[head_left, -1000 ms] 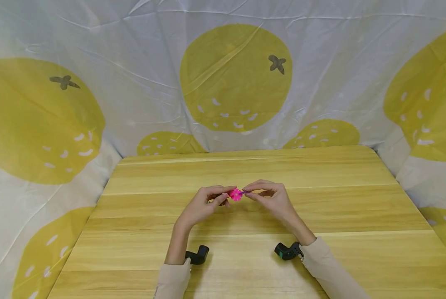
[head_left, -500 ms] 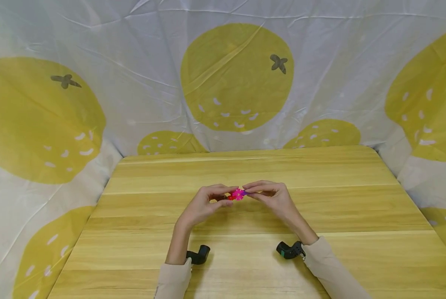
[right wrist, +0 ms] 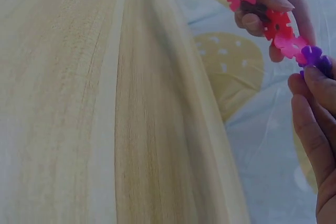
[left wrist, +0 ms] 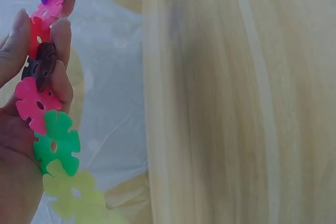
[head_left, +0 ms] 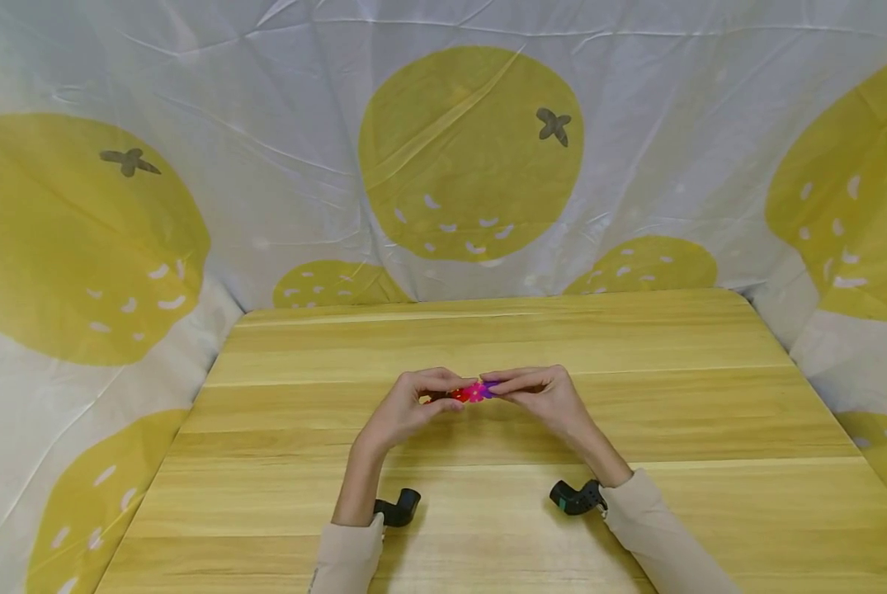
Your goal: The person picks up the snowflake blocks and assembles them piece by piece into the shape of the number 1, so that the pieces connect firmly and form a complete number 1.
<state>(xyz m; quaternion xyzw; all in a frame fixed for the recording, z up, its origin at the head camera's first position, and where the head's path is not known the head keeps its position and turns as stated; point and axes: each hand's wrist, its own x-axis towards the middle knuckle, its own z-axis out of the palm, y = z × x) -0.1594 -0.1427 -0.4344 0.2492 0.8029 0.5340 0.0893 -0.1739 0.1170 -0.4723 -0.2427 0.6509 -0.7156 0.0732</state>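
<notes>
The left hand (head_left: 406, 406) pinches a chain of snowflake discs (left wrist: 44, 103) between thumb and forefinger, while the right hand (head_left: 540, 394) pinches the purple disc (right wrist: 313, 55) at its far end, above the middle of the wooden surface (head_left: 636, 511). Against a second ago, both hands have dropped slightly and closed together, and the pink disc has turned nearly edge-on. The purple piece seems seated now, though blur hides the joint.

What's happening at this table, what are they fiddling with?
A person is holding a chain of small plastic snowflake discs above a wooden table. The left hand grips the chain of red, brown, pink, green and yellow pieces, while the right hand pinches a purple disc at its end, where it meets a pink one.
</notes>
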